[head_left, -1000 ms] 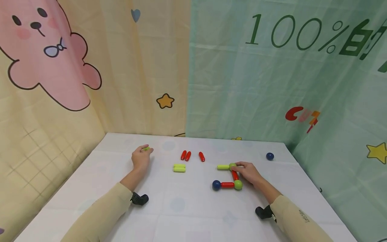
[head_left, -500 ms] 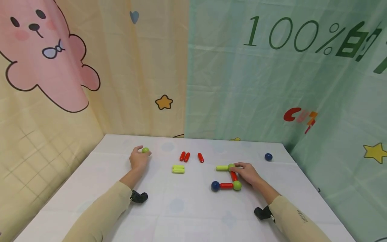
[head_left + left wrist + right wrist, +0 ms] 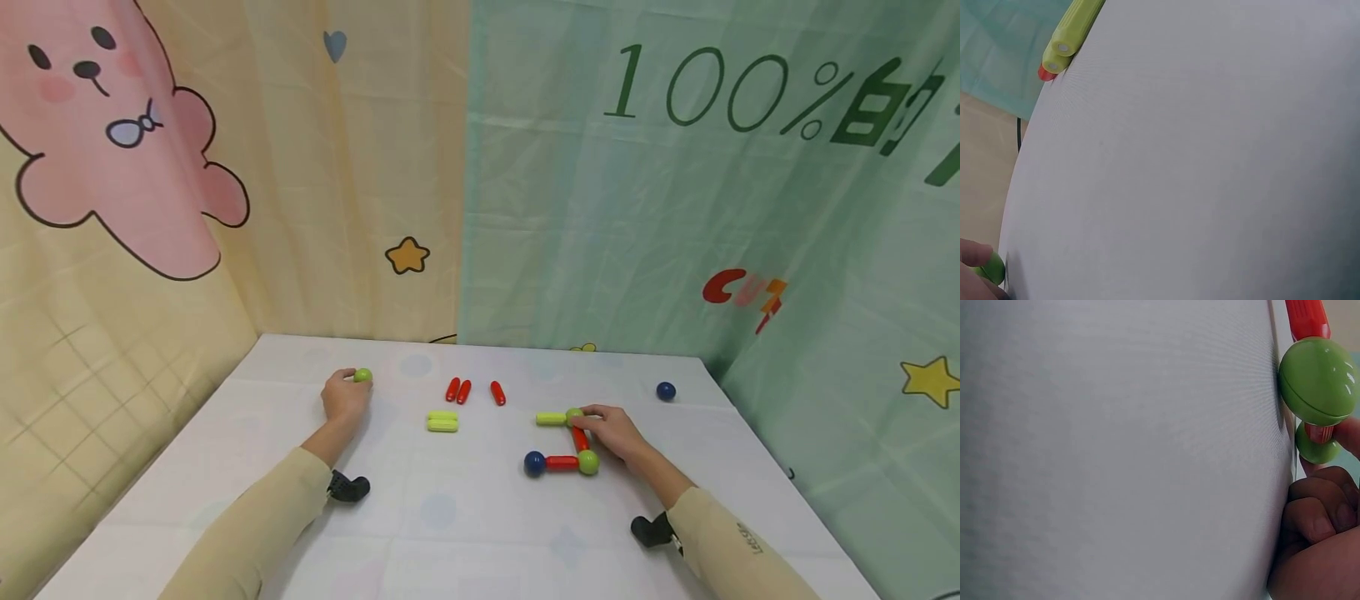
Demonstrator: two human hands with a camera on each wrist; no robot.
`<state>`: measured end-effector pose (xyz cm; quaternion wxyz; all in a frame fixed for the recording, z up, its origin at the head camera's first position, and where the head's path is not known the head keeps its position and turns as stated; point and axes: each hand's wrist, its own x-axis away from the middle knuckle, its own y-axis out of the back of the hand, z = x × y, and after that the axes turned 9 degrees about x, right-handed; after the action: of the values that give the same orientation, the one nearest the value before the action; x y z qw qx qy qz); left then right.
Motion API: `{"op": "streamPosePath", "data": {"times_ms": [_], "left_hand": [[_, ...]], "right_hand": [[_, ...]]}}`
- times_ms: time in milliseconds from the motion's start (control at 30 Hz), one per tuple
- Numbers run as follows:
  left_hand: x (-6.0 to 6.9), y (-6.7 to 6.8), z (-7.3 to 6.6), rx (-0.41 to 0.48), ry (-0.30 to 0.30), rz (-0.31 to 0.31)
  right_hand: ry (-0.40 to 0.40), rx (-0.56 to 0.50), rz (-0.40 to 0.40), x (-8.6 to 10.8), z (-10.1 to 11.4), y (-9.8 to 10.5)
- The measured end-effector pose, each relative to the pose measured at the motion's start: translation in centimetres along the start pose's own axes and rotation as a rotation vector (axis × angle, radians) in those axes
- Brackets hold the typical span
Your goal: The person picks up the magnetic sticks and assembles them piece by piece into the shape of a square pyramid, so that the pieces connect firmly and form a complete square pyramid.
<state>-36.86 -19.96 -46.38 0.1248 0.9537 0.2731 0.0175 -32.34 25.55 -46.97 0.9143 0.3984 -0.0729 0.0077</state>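
At the far left of the table, my left hand [image 3: 347, 397] pinches a green ball [image 3: 363, 376]; in the left wrist view the thumb [image 3: 975, 252] covers part of that ball. My right hand [image 3: 613, 427] grips the far green ball [image 3: 574, 417] of a joined magnetic ball-and-stick piece, thumb and finger at its sides. From this ball a yellow-green stick [image 3: 551, 419] points left. A red stick [image 3: 580, 439] links it to a nearer green ball [image 3: 1319, 381]. Another red stick [image 3: 562, 462] runs from there to a dark blue ball [image 3: 535, 463].
Between the hands lie two yellow-green sticks [image 3: 442, 421] side by side. Behind them are several loose red sticks [image 3: 498, 393]. A dark blue ball [image 3: 665, 391] sits at the far right of the white table [image 3: 435, 542]. Printed curtains [image 3: 360, 167] hang behind and beside it.
The green ball at my left hand was mostly covered by the fingers; it now shows plainly at the fingertips, which have shifted round it. My right hand and the joined piece stay put.
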Motion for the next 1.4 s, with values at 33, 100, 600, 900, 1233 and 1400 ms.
{"op": "streamPosePath", "data": {"times_ms": [33,100,600,900,1233,1400], "left_hand": [[0.0,0.0,0.0,-0.005,0.0,0.001],[0.1,0.0,-0.1,-0.013,-0.006,0.003],[1.0,0.0,-0.4,-0.052,-0.06,0.069],[1.2,-0.2,-0.7,-0.031,-0.063,0.146],[2.5,-1.4,-1.6,-0.04,-0.101,0.211],[3.6,-2.3,-2.3,-0.044,-0.114,0.267]], "right_hand": [[0.001,-0.002,-0.001,0.0,0.0,0.0],[0.004,-0.003,-0.004,0.0,0.1,0.1],[-0.012,-0.009,-0.003,0.1,0.0,-0.2],[-0.009,0.0,-0.003,0.1,0.1,-0.1],[-0.007,0.013,-0.001,0.1,0.2,-0.2],[-0.007,0.014,-0.001,0.1,0.1,-0.1]]}}
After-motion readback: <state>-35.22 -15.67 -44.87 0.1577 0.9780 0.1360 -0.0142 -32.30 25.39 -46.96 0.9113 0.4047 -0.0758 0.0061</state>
